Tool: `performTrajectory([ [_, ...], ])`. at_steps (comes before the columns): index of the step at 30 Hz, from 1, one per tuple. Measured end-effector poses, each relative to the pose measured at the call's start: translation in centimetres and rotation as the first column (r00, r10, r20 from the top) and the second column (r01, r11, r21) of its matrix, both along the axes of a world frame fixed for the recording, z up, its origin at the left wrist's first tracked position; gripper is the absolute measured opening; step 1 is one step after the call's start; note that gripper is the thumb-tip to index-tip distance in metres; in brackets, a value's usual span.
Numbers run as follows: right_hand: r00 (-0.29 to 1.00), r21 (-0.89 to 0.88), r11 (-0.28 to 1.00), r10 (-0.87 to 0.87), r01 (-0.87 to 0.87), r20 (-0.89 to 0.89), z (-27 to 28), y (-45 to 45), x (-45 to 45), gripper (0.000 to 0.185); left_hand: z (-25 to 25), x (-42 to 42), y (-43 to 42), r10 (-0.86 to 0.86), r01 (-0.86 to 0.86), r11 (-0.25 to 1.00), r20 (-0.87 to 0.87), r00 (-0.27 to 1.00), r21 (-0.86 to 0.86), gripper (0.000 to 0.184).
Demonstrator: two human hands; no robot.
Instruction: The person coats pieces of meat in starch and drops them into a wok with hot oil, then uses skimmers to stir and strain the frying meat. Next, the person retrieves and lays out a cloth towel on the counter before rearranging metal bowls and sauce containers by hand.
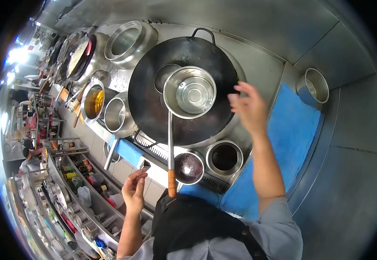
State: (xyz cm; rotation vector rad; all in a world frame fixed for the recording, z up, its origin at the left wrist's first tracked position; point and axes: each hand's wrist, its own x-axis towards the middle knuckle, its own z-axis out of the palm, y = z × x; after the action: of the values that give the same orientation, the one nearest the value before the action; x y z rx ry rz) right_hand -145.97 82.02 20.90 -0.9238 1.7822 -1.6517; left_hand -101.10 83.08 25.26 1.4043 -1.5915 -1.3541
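A large black wok (188, 130) with a loop handle sits on the stove. Over it is a steel saucepan (169, 97) holding clear liquid, its long wooden-tipped handle pointing towards me. A round metal ladle bowl (160, 79) shows partly behind the saucepan. My right hand (250, 106) hovers by the wok's right edge, fingers apart and nothing in them. My left hand (135, 190) is near the stove's front edge, left of the wooden handle tip, with loosely bent fingers and nothing visible in them. Neither hand touches the saucepan.
A pot of dark liquid (225, 157) and a small pan of foamy purplish liquid (189, 169) stand in front. At left are an empty saucepan (115, 115), a pot with yellow oil (94, 102) and a steel pot (125, 41). Blue cloth (292, 125) lies right, beside another pot (313, 86).
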Motion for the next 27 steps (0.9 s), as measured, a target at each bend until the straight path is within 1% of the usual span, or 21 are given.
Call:
performTrajectory([
  [1, 0.974, 0.072, 0.997, -0.016, 0.033, -0.228, -0.3, -1.9, 1.9, 0.048, 0.0, 0.1, 0.2, -0.001, 0.001, 1.0, -0.008, 1.0, 0.009, 0.025],
  [2, 0.896, 0.133, 0.988, -0.015, 0.082, -0.445, -1.4, -3.8, 3.2, 0.047, 0.0, 0.4, 0.4, -0.002, 0.003, 1.0, -0.017, 1.0, 0.015, 0.025],
  [3, 0.916, 0.306, 0.95, 0.067, 0.063, -0.396, -2.0, -5.5, 3.8, 0.042, 0.1, 0.9, 0.4, -0.006, 0.006, 1.0, -0.027, 1.0, 0.02, 0.025],
  [4, 0.933, 0.467, 0.883, 0.133, 0.041, -0.334, -1.8, -6.4, 4.2, 0.037, 0.1, 1.5, 0.3, 0.007, -0.006, 1.0, -0.036, 0.999, 0.014, 0.025],
  [5, 0.885, 0.398, 0.91, 0.086, 0.118, -0.458, -1.6, -6.3, 4.6, 0.023, 0.0, 2.4, 0.3, 0.014, -0.014, 1.0, -0.042, 0.999, 0.014, 0.026],
  [6, 0.89, 0.348, 0.927, 0.033, 0.143, -0.455, -0.8, -5.6, 5.3, 0.021, -0.3, 3.3, -0.2, 0.016, -0.016, 1.0, -0.053, 0.998, 0.01, 0.026],
  [7, 0.89, 0.294, 0.94, -0.021, 0.172, -0.455, 0.1, -4.3, 6.1, 0.019, -1.1, 4.9, -0.9, -0.025, 0.023, 0.999, -0.076, 0.997, -0.024, 0.03],
  [8, 0.891, 0.253, 0.946, -0.068, 0.2, -0.449, 0.8, -2.7, 7.4, 0.017, -2.2, 6.2, -2.0, -0.01, 0.008, 1.0, -0.097, 0.995, -0.025, 0.031],
  [9, 0.872, 0.115, 0.954, -0.2, 0.278, -0.446, 1.9, -1.2, 9.0, 0.013, -3.1, 7.4, -2.9, -0.003, 0.001, 1.0, -0.113, 0.994, -0.016, 0.031],
  [11, 0.867, 0.083, 0.927, -0.307, 0.366, -0.392, 2.8, 2.1, 10.8, 0.013, -5.0, 9.4, -5.6, -0.02, 0.018, 1.0, -0.125, 0.992, -0.016, 0.034],
  [12, 0.854, 0.059, 0.906, -0.372, 0.419, -0.363, 3.6, 3.6, 11.9, 0.013, -6.3, 10.7, -7.6, -0.067, 0.063, 0.997, -0.124, 0.99, -0.034, 0.038],
  [14, 0.812, 0.122, 0.84, -0.458, 0.528, -0.362, 5.2, 6.9, 13.7, 0.015, -8.9, 12.4, -12.1, -0.1, 0.084, 0.989, -0.127, 0.987, -0.124, 0.049],
  [16, 0.766, 0.158, 0.781, -0.515, 0.604, -0.384, 4.8, 10.4, 14.7, 0.017, -11.1, 13.9, -16.7, -0.055, 0.048, 0.985, -0.033, 0.998, -0.167, 0.059],
  [17, 0.747, 0.142, 0.757, -0.561, 0.637, -0.357, 4.3, 12.3, 15.2, 0.021, -10.8, 13.6, -18.2, -0.027, 0.025, 0.978, -0.004, 1.0, -0.207, 0.067],
  [18, 0.719, 0.166, 0.714, -0.605, 0.68, -0.342, 3.8, 14.3, 16.1, 0.022, -10.6, 13.8, -20.0, -0.041, 0.091, 0.949, 0.167, 0.985, -0.303, 0.072],
  [20, 0.658, 0.205, 0.628, -0.685, 0.751, -0.312, 2.4, 18.5, 17.1, 0.023, -10.2, 13.0, -22.1, 0.018, 0.073, 0.941, 0.266, 0.964, -0.331, 0.078],
  [21, 0.63, 0.177, 0.604, -0.751, 0.777, -0.2, -0.7, 20.9, 16.9, 0.024, -12.3, 13.9, -24.4, -0.002, 0.169, 0.873, 0.344, 0.939, -0.457, 0.081],
  [24, 0.49, 0.175, 0.499, -0.867, 0.849, 0.093, -4.0, 25.8, 18.4, 0.023, -15.1, 14.3, -27.3, 0.017, 0.243, 0.879, 0.536, 0.844, -0.41, 0.082],
  [25, 0.468, 0.204, 0.48, -0.877, 0.853, 0.109, -4.6, 26.8, 18.3, 0.023, -15.7, 14.6, -28.2, -0.034, 0.278, 0.895, 0.57, 0.821, -0.348, 0.079],
  [27, 0.415, 0.266, 0.439, -0.899, 0.858, 0.142, -5.5, 28.5, 18.4, 0.023, -16.4, 14.7, -29.2, -0.038, 0.311, 0.884, 0.611, 0.791, -0.348, 0.074],
])
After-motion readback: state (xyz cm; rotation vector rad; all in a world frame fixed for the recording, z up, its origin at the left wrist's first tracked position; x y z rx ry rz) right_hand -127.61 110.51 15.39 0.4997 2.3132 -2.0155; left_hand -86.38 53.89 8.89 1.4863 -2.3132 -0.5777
